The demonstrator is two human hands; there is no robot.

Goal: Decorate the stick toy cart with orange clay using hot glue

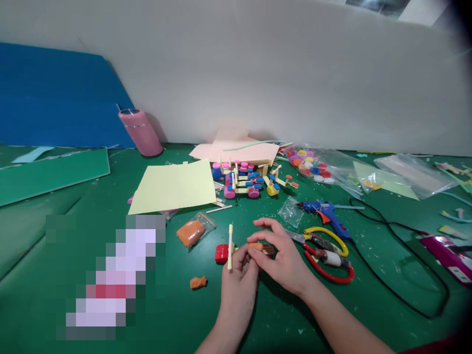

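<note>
Near the middle of the green table, my left hand (241, 270) is closed on a small craft piece, which has a red block (221, 253) and a pale upright stick (230, 246). My right hand (278, 253) touches it from the right, thumb and fingertips pinching a bit of orange clay (256, 246). Part of the piece is hidden by my fingers. A small orange clay lump (198, 282) lies left of my left hand. Behind it is a bagged orange clay block (191, 232).
Scissors (328, 253) and a blue glue gun (326, 214) with its black cord lie right of my hands. Assembled craft pieces (245, 182), a yellow sheet (175, 187), a bag of coloured caps (311, 164) and a pink bottle (140, 132) stand or lie farther back.
</note>
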